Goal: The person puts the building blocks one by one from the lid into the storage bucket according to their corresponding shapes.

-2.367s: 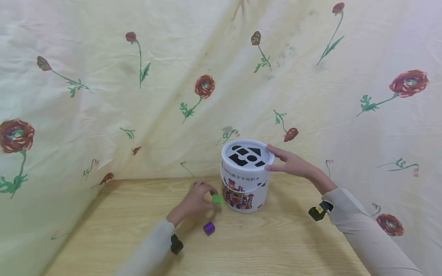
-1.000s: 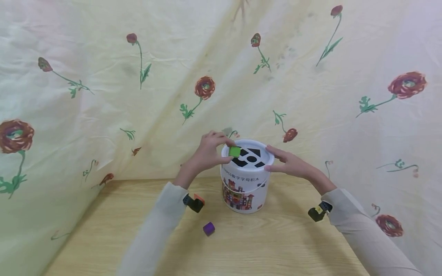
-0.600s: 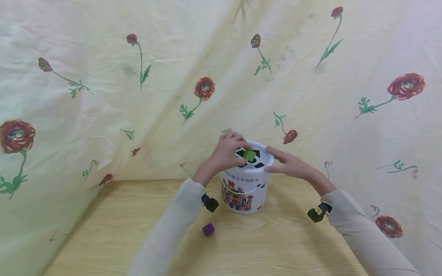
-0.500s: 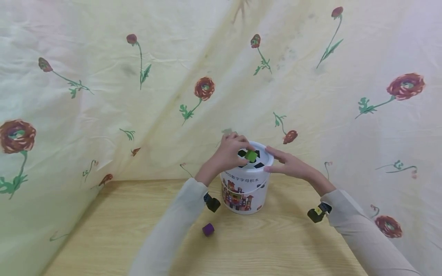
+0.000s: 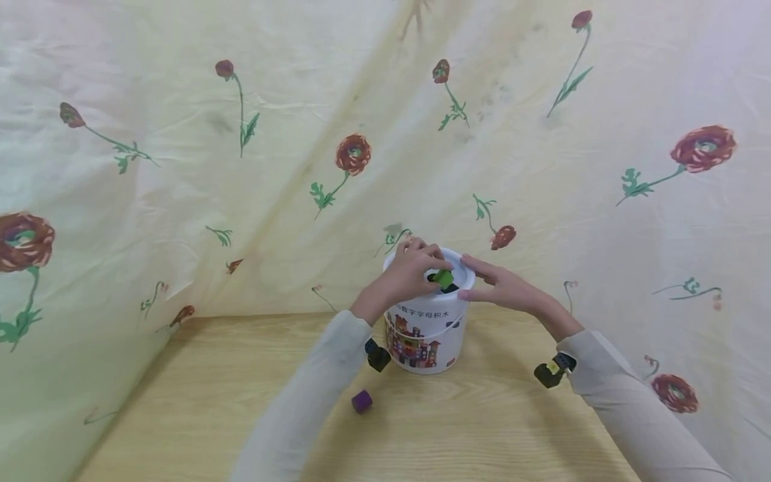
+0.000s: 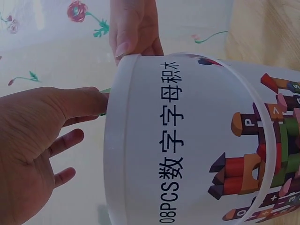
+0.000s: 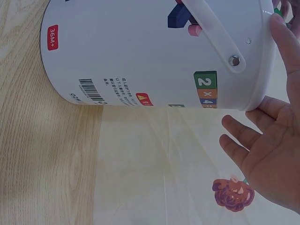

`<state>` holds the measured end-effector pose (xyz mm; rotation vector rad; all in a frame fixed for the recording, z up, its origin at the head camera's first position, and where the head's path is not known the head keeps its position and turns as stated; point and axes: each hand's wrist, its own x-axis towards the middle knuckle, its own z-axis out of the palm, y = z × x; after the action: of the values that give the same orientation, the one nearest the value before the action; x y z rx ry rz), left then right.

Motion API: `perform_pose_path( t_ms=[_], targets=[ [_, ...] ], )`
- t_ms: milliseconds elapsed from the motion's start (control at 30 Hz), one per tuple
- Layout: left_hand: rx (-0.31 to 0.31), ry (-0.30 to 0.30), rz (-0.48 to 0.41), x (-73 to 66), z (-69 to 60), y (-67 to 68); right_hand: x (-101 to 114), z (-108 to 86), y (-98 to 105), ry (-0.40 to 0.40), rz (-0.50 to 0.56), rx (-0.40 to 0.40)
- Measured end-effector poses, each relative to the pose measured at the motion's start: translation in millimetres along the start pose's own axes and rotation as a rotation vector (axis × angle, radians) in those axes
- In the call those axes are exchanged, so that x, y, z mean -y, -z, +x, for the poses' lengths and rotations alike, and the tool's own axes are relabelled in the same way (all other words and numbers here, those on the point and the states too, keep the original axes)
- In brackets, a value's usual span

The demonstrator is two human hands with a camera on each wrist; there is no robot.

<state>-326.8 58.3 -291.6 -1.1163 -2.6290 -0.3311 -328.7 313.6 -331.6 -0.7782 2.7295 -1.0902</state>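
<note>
My left hand [image 5: 405, 273] pinches a small green block [image 5: 444, 278] between thumb and fingers, over the lid of a white toy-block bucket [image 5: 454, 348]. The lid has black shape cut-outs, most of them covered by this hand. In the left wrist view the green block is nearly all hidden behind the thumb [image 6: 82, 101] and the rim. My right hand [image 5: 512, 289] rests against the right side of the lid rim, thumb in front and forefinger behind, fingers fairly straight. A purple block [image 5: 362, 402] lies on the table in front of the bucket.
The bucket stands upright on a light wooden table [image 5: 482, 428]. Its white handle [image 7: 218, 35] hangs down across the front. Close behind is a pale cloth [image 5: 271, 201] with red flowers, which also runs along the left side.
The left hand has lifted the green block from beside the bucket to above its lid, then moved it rightward across the lid, tilting it. The right hand and purple block stay in place.
</note>
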Motion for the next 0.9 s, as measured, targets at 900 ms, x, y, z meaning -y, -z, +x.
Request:
perform_pose_path(
  t_ms=[900],
  targets=[
    [0.042,-0.042,-0.013,-6.2,4.1,-10.1,-1.0,-1.6,0.8,-0.024,-0.014,-0.001]
  ],
)
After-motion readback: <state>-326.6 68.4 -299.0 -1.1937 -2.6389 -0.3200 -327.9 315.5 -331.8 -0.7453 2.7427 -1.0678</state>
